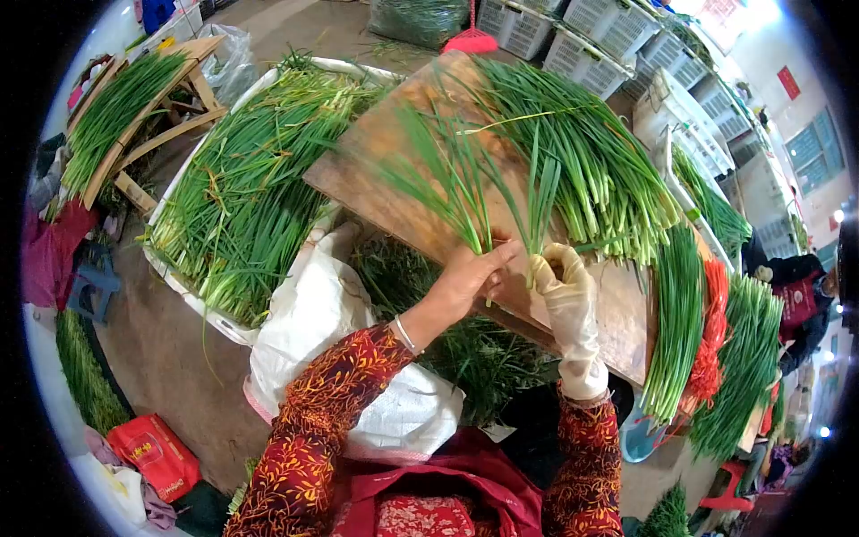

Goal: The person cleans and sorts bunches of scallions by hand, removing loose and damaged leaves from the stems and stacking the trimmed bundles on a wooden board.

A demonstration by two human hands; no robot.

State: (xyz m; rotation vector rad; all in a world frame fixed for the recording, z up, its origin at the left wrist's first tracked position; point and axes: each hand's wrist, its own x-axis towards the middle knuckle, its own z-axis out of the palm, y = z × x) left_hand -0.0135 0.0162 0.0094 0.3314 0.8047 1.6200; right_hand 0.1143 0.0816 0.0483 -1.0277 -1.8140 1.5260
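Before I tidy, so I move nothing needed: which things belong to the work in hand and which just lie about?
Likely in use: left hand, gloved right hand, green stalks in both, wooden board, green pile on it, white tub of greens.

Likely lying about: red bag, pink broom, blue stool.

From where I stand: work surface [376, 170], wooden, flat, stained. Directly on it, far side: 1 lg. pile of green leafy stalks [582, 134], approx. parallel, leaf tips twd. L, pale stem ends twd. R. Brown wood shows at L end, near R corner.
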